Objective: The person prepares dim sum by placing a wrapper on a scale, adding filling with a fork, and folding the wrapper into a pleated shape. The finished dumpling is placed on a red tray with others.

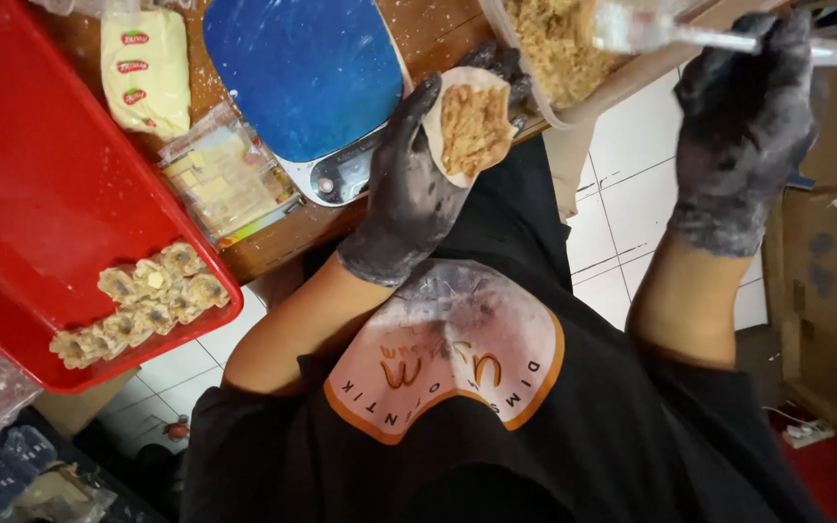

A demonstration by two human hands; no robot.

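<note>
Dumpling wrapper (473,126), a thin pale round heaped with shredded brownish filling, lies cupped in the palm of the left hand (409,189), held over the edge of the wooden table (418,29)

Largest in view is the red tray (41,184) at the left, bearing a double row of finished dumplings (142,300) near its lower rim. Next comes the kitchen scale (307,82) with a blue plastic-covered platform, just beside the left hand. A clear container (559,53) of the same shredded filling stands at the table edge, close to the wrapper. Between tray and scale lie a clear pack of square wrappers (225,174) and a pale yellow packet (145,68)

Both hands wear dark gloves dusted with flour. The left hand is curled narrowly, fingers cradling the wrapper from beneath. The right hand (743,116) is raised above the floor tiles, closed around the handle of a metal utensil (728,39) whose blurred end reaches over the container.

The wrapper looks light, soft and limp, probably easy to tear, and the loose filling could spill if it tips. Supporting it from underneath in a cupped palm seems the safest hold, with any pinching done at the bare rim away from the filling. The floured gloves likely keep the dough from sticking
</note>
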